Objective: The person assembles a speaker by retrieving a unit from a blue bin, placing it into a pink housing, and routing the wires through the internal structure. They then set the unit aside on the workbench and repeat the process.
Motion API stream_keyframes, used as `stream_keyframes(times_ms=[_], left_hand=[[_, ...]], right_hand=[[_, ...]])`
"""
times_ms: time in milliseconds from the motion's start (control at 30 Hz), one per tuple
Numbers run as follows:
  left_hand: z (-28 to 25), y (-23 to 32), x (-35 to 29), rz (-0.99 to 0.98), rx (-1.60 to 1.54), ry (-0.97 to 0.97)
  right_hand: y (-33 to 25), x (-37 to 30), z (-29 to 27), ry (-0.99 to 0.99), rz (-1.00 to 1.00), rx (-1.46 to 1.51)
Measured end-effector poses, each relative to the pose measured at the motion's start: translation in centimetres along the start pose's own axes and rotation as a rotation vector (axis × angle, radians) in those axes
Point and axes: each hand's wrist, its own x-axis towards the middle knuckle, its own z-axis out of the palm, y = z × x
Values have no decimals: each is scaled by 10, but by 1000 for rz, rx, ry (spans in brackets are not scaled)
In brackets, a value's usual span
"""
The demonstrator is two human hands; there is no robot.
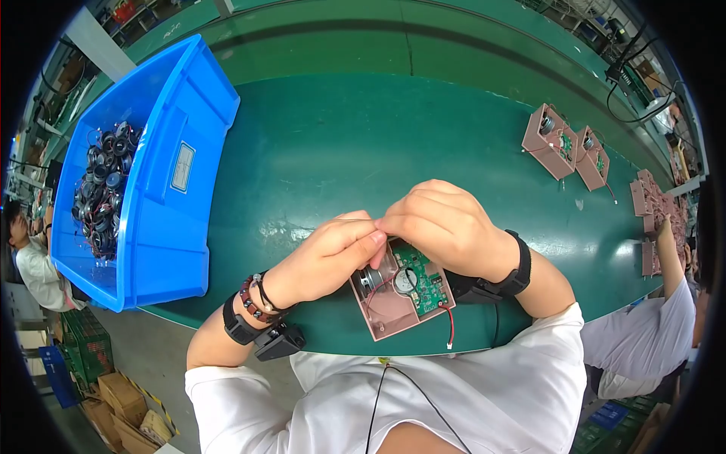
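A pink plastic housing (393, 310) lies open on the green belt (340, 144) near its front edge. Inside it sit a green circuit board (423, 276), a small round speaker (370, 280) and thin red wires. A red and black lead (451, 321) hangs out of its right side. My left hand (329, 257) and my right hand (442, 223) meet just above the housing, fingertips pinched together on something thin, too small to make out. Both wrists wear black straps; the left also carries a bead bracelet.
A blue bin (162, 219) holding several small round speakers (106, 189) stands at the left. Two more pink housings (563, 144) rest on the belt at the far right. Another person's arm (673, 257) works over more pink parts at the right edge. Cardboard boxes (128, 412) sit on the floor.
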Motion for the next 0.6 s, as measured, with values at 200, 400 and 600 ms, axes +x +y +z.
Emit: stream_keyframes(times_ms=[200,400,600], left_hand=[[10,2,0,192,282,232],[12,2,-1,166,422,332],[14,12,-1,191,562,330]], right_hand=[[3,-6,4,20,115,31],[-4,1,0,-1,123,-85],[-15,-1,-1,-50,139,-139]])
